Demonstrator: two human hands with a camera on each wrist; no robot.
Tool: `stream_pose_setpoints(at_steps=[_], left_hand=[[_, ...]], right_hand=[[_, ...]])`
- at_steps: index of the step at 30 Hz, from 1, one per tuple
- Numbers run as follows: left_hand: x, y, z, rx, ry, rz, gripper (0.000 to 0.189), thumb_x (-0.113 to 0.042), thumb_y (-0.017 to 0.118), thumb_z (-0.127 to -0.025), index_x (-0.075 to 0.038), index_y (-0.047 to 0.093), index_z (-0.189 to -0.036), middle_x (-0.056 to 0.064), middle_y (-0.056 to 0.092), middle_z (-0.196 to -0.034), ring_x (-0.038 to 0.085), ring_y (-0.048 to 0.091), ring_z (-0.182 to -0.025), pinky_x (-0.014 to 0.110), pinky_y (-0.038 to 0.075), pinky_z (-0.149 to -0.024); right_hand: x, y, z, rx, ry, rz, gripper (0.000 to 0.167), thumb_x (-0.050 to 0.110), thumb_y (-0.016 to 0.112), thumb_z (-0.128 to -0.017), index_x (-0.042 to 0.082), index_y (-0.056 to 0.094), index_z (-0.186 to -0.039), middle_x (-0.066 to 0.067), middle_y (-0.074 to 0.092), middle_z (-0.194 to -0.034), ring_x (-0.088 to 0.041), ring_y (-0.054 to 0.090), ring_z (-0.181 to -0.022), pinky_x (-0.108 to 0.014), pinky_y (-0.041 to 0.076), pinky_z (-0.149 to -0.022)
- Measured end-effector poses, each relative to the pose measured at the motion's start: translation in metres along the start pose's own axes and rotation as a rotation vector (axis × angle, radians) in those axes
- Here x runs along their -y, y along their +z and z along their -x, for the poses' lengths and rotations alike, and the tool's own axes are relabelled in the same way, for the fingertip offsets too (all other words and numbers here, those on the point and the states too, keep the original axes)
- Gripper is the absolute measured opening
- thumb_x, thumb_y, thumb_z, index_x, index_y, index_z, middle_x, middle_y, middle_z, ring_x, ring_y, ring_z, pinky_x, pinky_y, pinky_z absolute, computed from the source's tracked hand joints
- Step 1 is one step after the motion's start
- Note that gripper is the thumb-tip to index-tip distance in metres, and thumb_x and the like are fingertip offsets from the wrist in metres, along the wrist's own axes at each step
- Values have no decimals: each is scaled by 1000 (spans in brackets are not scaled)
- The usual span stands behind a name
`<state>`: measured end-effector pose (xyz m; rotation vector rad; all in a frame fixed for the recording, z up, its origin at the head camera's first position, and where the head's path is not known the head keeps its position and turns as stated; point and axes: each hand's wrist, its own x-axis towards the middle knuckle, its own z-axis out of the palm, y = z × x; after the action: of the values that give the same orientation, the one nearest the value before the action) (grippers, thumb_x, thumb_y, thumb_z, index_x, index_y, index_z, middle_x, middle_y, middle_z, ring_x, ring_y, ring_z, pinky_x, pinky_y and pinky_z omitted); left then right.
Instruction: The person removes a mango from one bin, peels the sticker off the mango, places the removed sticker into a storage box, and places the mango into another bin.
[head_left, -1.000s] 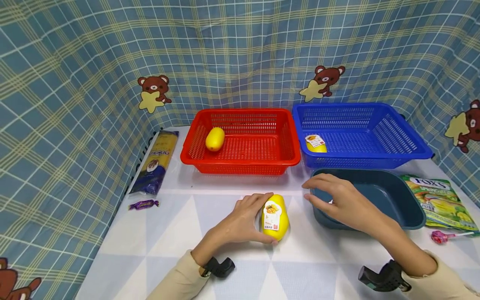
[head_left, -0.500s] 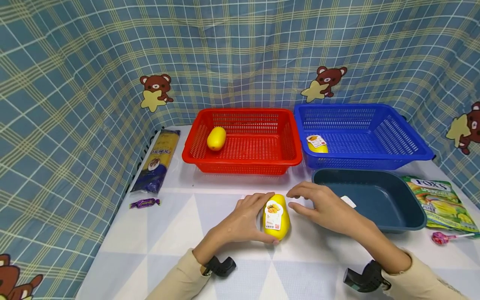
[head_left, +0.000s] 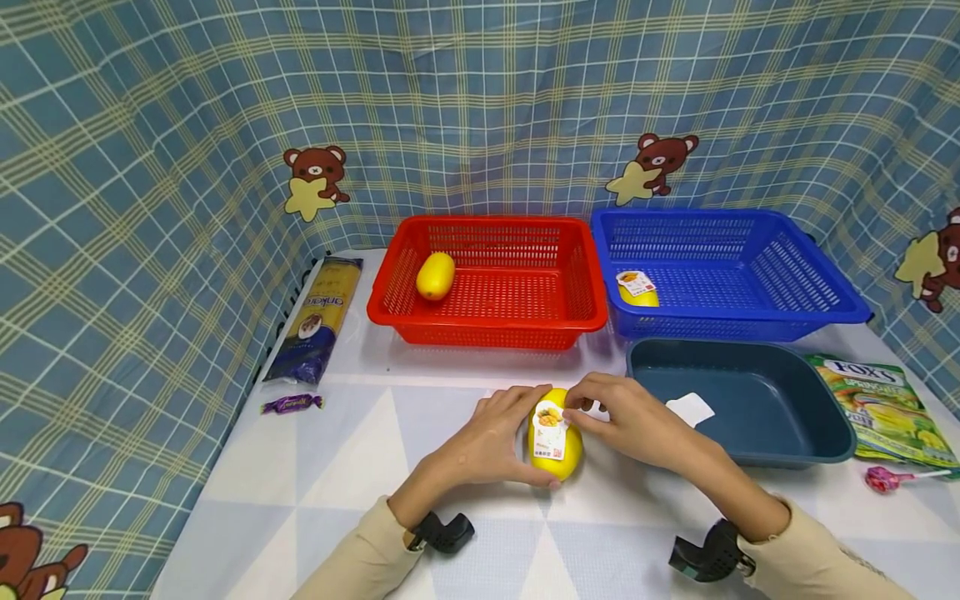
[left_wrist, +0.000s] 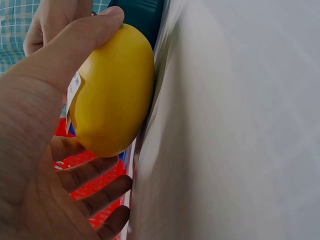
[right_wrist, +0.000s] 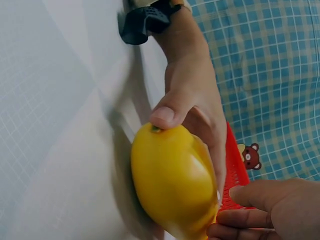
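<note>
In the head view, a yellow mango [head_left: 570, 454] with a white fruit-picture label [head_left: 550, 437] lies on the table. My left hand [head_left: 480, 442] grips it from the left, thumb at its near end and fingers round the far side. One label edge stands off the skin in the left wrist view. My right hand [head_left: 637, 421] is at the label's upper right edge. The right wrist view shows a gap between its thumb [right_wrist: 245, 195] and index finger. Another mango [head_left: 436, 277] sits in the red basket [head_left: 487, 337]; a labelled one [head_left: 641, 298] lies in the blue basket [head_left: 750, 327].
A dark teal tub [head_left: 817, 454] stands right of my hands, a white paper piece [head_left: 690, 410] on its near left side. Farther right lie a green Fox's bag [head_left: 885, 408] and a lollipop [head_left: 888, 478]. At left are a pasta packet [head_left: 315, 321] and a purple-wrapped candy [head_left: 292, 403].
My right hand has moved left from the tub to the label on the mango, uncovering the white paper piece on the tub. My left hand keeps its grip on the mango.
</note>
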<state>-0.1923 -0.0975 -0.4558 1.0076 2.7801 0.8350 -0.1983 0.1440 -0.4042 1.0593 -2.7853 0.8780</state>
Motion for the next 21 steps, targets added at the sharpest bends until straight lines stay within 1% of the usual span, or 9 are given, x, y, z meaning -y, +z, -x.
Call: stream_pose_setpoints(at_steps=[4, 8, 14, 21], left_hand=[[0, 0, 0, 0, 0, -4, 118, -71, 79, -67, -24, 24, -160, -3, 40, -150, 17, 40, -132, 44, 35, -104], [0, 0, 0, -3, 1, -9, 117, -72, 79, -67, -22, 25, -159, -3, 41, -149, 16, 41, -131, 42, 36, -102], [-1, -1, -1, -5, 0, -11, 117, -71, 79, -67, -23, 26, -159, -4, 41, -148, 16, 40, -131, 41, 36, -101], [-2, -1, -1, 0, -8, -10, 118, -72, 79, -66, -23, 26, -159, -3, 41, -149, 17, 41, -131, 42, 36, -101]], right_hand=[[-3, 4, -4, 5, 17, -20, 4, 20, 74, -93, 18, 71, -95, 15, 60, -82, -7, 56, -78, -27, 52, -72], [-3, 5, -7, 6, 39, -62, 6, 18, 76, -91, 18, 70, -88, 14, 57, -76, -6, 54, -72, -24, 49, -65], [-2, 5, -8, 2, 55, -109, 10, 12, 76, -90, 17, 69, -85, 13, 56, -73, -7, 53, -70, -24, 47, -62], [-1, 5, -7, 0, 68, -133, 11, 12, 75, -91, 18, 68, -84, 13, 56, -72, -7, 52, -69, -23, 44, -60]])
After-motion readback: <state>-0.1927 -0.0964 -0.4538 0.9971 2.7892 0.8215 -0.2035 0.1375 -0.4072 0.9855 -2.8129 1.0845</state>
